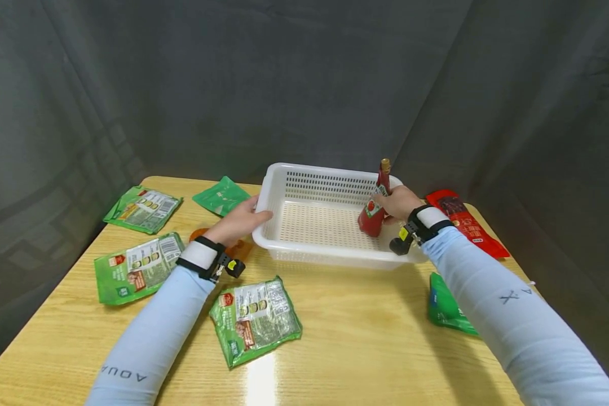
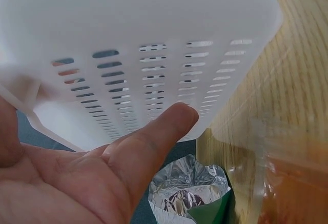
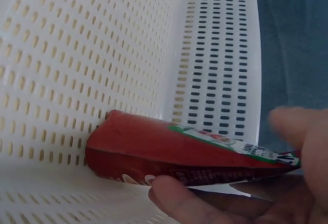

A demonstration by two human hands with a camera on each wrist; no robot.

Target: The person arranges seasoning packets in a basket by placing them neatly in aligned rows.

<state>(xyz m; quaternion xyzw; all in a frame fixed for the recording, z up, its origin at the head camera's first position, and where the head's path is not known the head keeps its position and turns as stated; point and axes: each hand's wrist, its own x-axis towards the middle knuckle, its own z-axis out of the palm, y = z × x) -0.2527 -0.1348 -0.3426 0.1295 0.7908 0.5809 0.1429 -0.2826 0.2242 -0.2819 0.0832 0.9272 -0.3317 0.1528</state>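
Note:
A white slotted plastic basket [image 1: 330, 257] stands toward the back of the wooden table. My left hand [image 1: 235, 221] grips its left end, thumb over the rim; in the left wrist view a finger [image 2: 159, 137] stretches along the outer wall. Inside the basket at the right end, a red ketchup pouch [image 1: 371, 219] with a gold cap stands leaning, cap up. My right hand [image 1: 402, 203] holds this pouch from the right side. In the right wrist view, the pouch's base [image 3: 110, 144] is at the slotted floor, with fingers [image 3: 187, 203] along its lower side.
Several green-and-clear packets [image 1: 256, 316] lie on the table's left half. A small green pouch [image 1: 220, 195] is behind my left hand, an orange packet [image 1: 239, 248] beside it. At right lie a red pouch [image 1: 469, 223] and a green one [image 1: 449, 307]. A dark curtain [image 1: 304, 84] hangs behind.

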